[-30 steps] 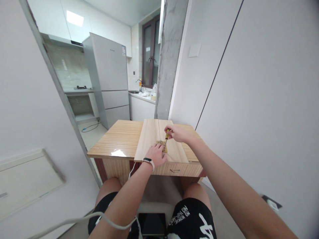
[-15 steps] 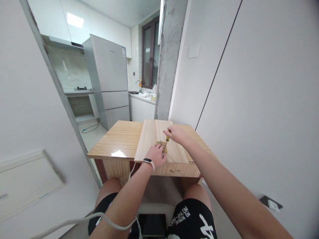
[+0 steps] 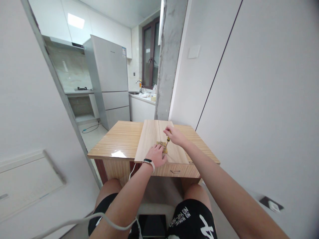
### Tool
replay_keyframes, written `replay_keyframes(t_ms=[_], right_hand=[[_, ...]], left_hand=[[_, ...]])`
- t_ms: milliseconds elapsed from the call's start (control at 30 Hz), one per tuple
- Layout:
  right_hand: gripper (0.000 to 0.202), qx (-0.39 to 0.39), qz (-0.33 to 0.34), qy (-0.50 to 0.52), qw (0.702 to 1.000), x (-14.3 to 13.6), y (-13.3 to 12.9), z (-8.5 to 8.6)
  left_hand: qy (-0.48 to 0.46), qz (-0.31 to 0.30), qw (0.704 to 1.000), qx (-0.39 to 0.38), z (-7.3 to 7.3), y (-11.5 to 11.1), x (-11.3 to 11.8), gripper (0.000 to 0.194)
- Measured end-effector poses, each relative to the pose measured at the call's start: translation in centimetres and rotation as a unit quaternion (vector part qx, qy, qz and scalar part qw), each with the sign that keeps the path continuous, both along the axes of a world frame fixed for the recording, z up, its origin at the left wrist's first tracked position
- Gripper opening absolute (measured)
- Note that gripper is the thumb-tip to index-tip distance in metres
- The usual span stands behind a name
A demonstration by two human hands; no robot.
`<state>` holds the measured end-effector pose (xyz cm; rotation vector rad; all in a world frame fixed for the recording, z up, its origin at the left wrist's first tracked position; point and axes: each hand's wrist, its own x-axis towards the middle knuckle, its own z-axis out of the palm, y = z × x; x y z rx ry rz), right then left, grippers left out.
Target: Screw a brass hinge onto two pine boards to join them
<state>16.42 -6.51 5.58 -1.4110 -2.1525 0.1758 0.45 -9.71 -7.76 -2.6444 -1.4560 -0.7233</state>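
Note:
A brass-coloured hinge (image 3: 165, 150) lies across the seam between two pale wooden boards (image 3: 149, 136). My left hand (image 3: 155, 155), with a band on its wrist, rests on the boards; its fingertips touch the hinge's left side and cover part of it, thumb spread apart. Over the hinge's right half, my right hand (image 3: 175, 135) is closed round the yellow-and-black handle of a screwdriver (image 3: 168, 139). The shaft slants down to the hinge, tip at its lower right part. Whether a screw sits under the tip is too small to tell.
The boards lie on a wooden table (image 3: 119, 136) with a drawer (image 3: 174, 171) at its front. A white cable (image 3: 107, 219) runs past my left arm. Behind the table stand a grey fridge (image 3: 112, 66) and a sink counter (image 3: 142, 106); a white wall rises on the right.
My right hand has turned slightly round the screwdriver handle, and the handle leans a little more to the right. My left hand keeps its place on the hinge.

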Motion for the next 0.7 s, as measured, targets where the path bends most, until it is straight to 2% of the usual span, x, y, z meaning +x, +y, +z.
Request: replay_keyframes(t_ms=[200,333,467,567,700], right_hand=[[0.025,-0.066,0.017,0.013,0.998,0.2,-0.4,1.1],[0.016,-0.138,0.050,0.077,0.986,0.6,-0.7,1.8],[0.011,-0.190,0.071,0.125,0.971,0.9,-0.5,1.9],[0.011,-0.182,0.063,0.120,0.974,1.1,-0.3,1.6],[0.011,-0.127,0.047,0.089,0.987,1.1,-0.4,1.2]], left_hand=[[-0.007,0.000,1.000,0.002,0.0,0.0,-0.1,0.042],[-0.011,-0.003,1.000,0.005,-0.1,0.1,-0.1,0.043],[-0.007,-0.001,1.000,0.002,-0.1,0.1,-0.1,0.045],[-0.007,0.000,1.000,0.003,-0.1,0.1,-0.1,0.044],[-0.009,-0.003,1.000,0.008,-0.1,0.1,-0.1,0.043]])
